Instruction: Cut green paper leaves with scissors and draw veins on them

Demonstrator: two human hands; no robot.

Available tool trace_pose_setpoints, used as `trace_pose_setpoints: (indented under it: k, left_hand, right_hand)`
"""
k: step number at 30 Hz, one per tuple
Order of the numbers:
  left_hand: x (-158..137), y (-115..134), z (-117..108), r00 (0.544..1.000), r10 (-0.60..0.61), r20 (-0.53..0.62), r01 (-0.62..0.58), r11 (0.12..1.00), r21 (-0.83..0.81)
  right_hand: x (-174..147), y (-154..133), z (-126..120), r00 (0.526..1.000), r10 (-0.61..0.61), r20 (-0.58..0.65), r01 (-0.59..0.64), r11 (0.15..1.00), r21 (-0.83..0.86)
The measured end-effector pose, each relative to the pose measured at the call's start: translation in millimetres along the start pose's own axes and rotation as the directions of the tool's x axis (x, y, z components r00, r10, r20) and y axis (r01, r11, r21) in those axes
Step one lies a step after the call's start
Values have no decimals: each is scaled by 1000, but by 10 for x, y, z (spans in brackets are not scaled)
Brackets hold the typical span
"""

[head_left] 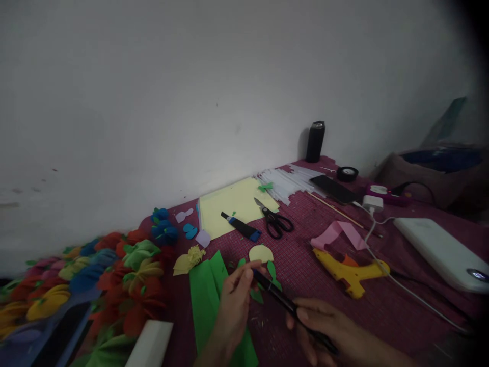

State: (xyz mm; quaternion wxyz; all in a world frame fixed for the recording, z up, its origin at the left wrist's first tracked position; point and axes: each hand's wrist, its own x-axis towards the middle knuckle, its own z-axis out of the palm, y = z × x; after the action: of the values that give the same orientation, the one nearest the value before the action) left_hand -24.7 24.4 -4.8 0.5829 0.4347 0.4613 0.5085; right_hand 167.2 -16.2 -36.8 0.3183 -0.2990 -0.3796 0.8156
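My right hand (324, 323) is closed around a black pen (278, 298), which points up and to the left. At the pen's front end, the thumb and fingers of my left hand (237, 290) are pinched together; whether a small piece is also between them is hidden. Beneath my left hand lie green paper sheets (204, 290). Just beyond the pen are green paper leaves (273, 272) and a pale yellow rounded paper piece (261, 253).
Black scissors (275, 221) and a blue-black utility knife (242, 228) lie by pale yellow sheets (217, 204). To the right are a yellow glue gun (349, 270), a cable and a white power bank (439, 252). Colourful paper flowers (130, 285) crowd the left. A black bottle (315, 142) stands behind.
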Motion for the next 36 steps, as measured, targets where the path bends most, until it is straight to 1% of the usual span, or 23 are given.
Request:
trace_pose_setpoints:
  k: [3, 6, 8, 12, 15, 17, 18, 19, 20, 21, 23, 25, 28, 30, 36]
  left_hand:
    - [-36, 19, -9, 999, -9, 42, 11, 998, -61]
    - [-65, 20, -15, 995, -21, 99, 27, 998, -56]
    - [-80, 15, 0, 993, -8, 116, 15, 998, -56]
    - [-109, 16, 72, 996, 77, 51, -73, 994, -79]
    - [-95, 123, 35, 995, 102, 14, -101, 993, -66]
    - [-48, 271, -96, 990, 127, -57, -131, 989, -66]
    - [-17, 354, -184, 968, 160, -191, -178, 980, -84]
    - [15, 429, -274, 935, 190, -299, -239, 962, -134]
    - [45, 486, -354, 896, 210, -391, -303, 933, -194]
    - [69, 519, -411, 872, 220, -437, -347, 908, -235]
    - [92, 505, -443, 904, 175, -390, -307, 901, -307]
    - [82, 423, -383, 950, 121, -289, -217, 919, -329]
    - [43, 303, -268, 968, 77, -238, -160, 923, -351]
    - [25, 270, -232, 974, 64, -218, -142, 922, -362]
    - [8, 274, -205, 991, 52, -126, -96, 924, -371]
  right_hand:
    - [24, -8, 42, 999, 35, 25, -35, 999, -13]
    - [38, -61, 95, 999, 41, 20, -39, 997, -73]
    - [52, -105, 146, 999, 31, 8, -30, 992, -126]
    - [90, -188, 264, 1000, 7, -16, -10, 982, -187]
    - [72, -200, 309, 1000, -2, -8, 0, 979, -203]
    - [17, -162, 294, 1000, 17, 0, -17, 973, -229]
    - [-18, -132, 274, 1000, 26, -10, -28, 969, -246]
    - [-52, -99, 246, 999, 28, -27, -34, 965, -261]
    - [-80, -67, 216, 998, 17, -56, -31, 964, -266]
    - [-98, -40, 186, 998, -13, -69, -7, 961, -277]
    - [-100, -9, 139, 998, -51, -25, 42, 959, -281]
    - [-63, -9, 116, 996, -87, 24, 90, 952, -293]
    - [9, -20, 113, 989, -137, 51, 146, 939, -310]
    - [41, -11, 115, 987, -148, 57, 158, 941, -299]
    - [58, 59, 109, 986, -159, 44, 164, 972, -170]
